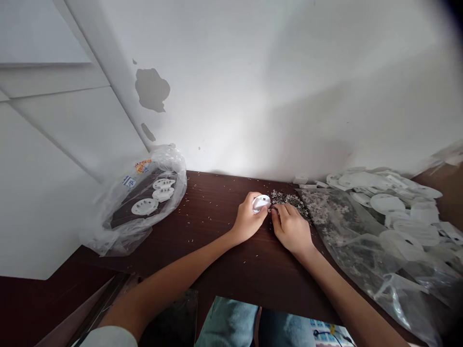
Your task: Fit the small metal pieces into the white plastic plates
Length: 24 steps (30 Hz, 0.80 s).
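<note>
My left hand point(249, 218) is wrapped round a small round white plastic part point(261, 203), which is tilted so that its hollow side shows a dark slot. Close beside it, my right hand point(292, 228) has its fingers curled together at the near edge of a heap of small metal pieces point(289, 200). Whatever lies between the right fingertips is too small to make out. The two hands are almost touching above the dark wooden table point(217, 212).
An open clear plastic bag point(181, 178) with several round white parts point(144, 206) stands on the left. At the right, many white parts point(387, 204) lie piled by a clear bag of small metal pieces point(333, 212). Tiny pins dot the table; a white wall point(231, 96) rises behind.
</note>
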### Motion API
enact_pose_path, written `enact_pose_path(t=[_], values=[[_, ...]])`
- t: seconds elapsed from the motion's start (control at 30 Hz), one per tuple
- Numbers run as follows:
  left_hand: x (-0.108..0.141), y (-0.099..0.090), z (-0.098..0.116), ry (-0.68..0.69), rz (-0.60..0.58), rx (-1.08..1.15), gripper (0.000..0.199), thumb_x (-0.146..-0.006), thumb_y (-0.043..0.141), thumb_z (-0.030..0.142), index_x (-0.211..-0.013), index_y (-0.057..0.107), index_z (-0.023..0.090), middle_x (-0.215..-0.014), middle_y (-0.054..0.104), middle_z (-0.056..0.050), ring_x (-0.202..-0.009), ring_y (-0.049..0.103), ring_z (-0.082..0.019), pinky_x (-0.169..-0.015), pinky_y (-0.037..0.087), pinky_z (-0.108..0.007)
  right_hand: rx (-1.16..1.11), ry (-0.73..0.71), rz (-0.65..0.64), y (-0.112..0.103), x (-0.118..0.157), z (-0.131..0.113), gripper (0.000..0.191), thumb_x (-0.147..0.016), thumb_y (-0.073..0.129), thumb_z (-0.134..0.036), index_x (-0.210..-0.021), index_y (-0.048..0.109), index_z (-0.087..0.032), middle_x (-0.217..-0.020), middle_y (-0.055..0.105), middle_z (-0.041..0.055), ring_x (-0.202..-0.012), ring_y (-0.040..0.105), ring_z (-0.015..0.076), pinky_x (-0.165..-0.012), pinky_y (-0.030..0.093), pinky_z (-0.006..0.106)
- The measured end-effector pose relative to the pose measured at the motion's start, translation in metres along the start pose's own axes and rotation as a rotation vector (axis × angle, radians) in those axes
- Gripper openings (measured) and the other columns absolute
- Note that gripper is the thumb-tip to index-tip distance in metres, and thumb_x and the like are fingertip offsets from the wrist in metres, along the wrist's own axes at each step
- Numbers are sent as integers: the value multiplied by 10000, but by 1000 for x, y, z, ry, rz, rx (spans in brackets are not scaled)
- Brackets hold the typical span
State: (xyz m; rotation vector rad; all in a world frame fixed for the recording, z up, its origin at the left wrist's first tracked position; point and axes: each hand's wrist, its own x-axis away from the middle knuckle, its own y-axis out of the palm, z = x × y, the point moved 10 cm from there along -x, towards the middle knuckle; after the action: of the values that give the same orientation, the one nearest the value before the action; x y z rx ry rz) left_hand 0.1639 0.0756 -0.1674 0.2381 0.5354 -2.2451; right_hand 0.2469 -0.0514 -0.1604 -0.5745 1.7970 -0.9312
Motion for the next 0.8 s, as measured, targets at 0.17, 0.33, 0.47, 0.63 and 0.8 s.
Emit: enact_pose_path(t=[0.17, 0.33, 0.47, 0.63, 0.8], values=[[-5, -3, -4, 12, 17, -15, 312, -891, 736, 322, -1171, 627, 237, -1102, 735, -40, -967, 697, -200, -860, 540, -315, 1, -8, -28, 1, -4, 0, 294, -1120, 417, -340, -1127, 671, -192, -1076, 699, 141, -1021, 631, 298, -817, 501, 395], [-8, -1, -4, 19, -1, -1, 323, -908, 724, 348, -1195, 627, 235, -1134, 723, -47, -987, 684, -201, -866, 531, -318, 19, 18, -63, 2, -7, 1, 258, -1113, 436, -327, -1068, 659, -207, -1061, 702, 127, -1022, 629, 288, -800, 492, 372], [-8, 1, -2, -1, -11, 4, 313, -900, 729, 358, -1170, 635, 232, -1110, 728, -46, -965, 686, -199, -840, 536, -309, 6, 25, -87, 2, -7, 0, 242, -1113, 437, -319, -1048, 642, -209, -1039, 721, 115, -1000, 639, 280, -760, 466, 358], [-8, 1, -2, 13, -12, 1, 327, -901, 732, 382, -1178, 632, 239, -1108, 726, -44, -961, 689, -202, -834, 544, -310, 5, 53, -127, 5, -7, 2, 247, -1124, 420, -333, -1066, 632, -219, -1033, 733, 104, -948, 665, 259, -694, 427, 334], [-9, 0, -5, 16, -7, -9, 329, -903, 734, 379, -1183, 631, 240, -1104, 726, -45, -968, 691, -206, -834, 550, -312, 22, 71, -151, 8, -7, 4, 242, -1122, 429, -323, -1061, 639, -218, -1046, 732, 109, -950, 677, 256, -687, 422, 315]])
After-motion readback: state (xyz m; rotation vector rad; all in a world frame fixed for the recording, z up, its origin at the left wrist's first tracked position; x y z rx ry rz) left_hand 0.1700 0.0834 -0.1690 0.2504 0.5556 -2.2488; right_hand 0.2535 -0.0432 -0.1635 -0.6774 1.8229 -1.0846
